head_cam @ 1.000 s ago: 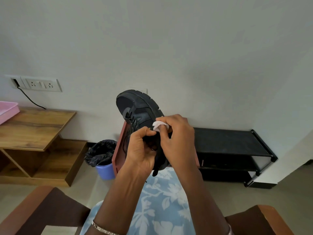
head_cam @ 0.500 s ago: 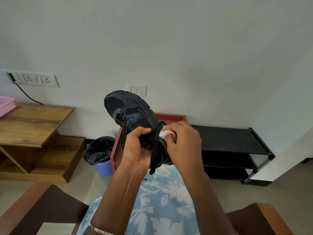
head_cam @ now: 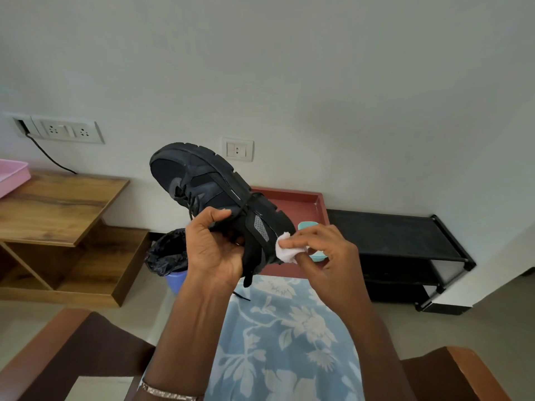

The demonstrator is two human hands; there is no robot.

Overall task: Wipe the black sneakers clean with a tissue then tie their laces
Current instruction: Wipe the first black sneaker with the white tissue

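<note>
A black sneaker [head_cam: 214, 186] is held up in front of me, toe pointing up and to the left, sole turned to the upper right. My left hand [head_cam: 215, 250] grips it at the collar, thumb along the side, and its loose laces [head_cam: 188, 201] hang down. My right hand [head_cam: 324, 250] pinches a small white tissue [head_cam: 285, 250] against the sneaker's heel. Only one sneaker is in view.
A red tray [head_cam: 301, 204] with a teal object [head_cam: 308, 225] lies behind the sneaker, a black shoe rack [head_cam: 390, 235] to its right. A blue bin with a black liner [head_cam: 169, 253] stands by a wooden table [head_cam: 58, 204]. Brown chair arms frame my floral-clothed lap [head_cam: 283, 337].
The sneaker has tilted more to the left and lower. My right hand has slid with the tissue from the tongue area down to the heel. The view has shifted, uncovering the red tray.
</note>
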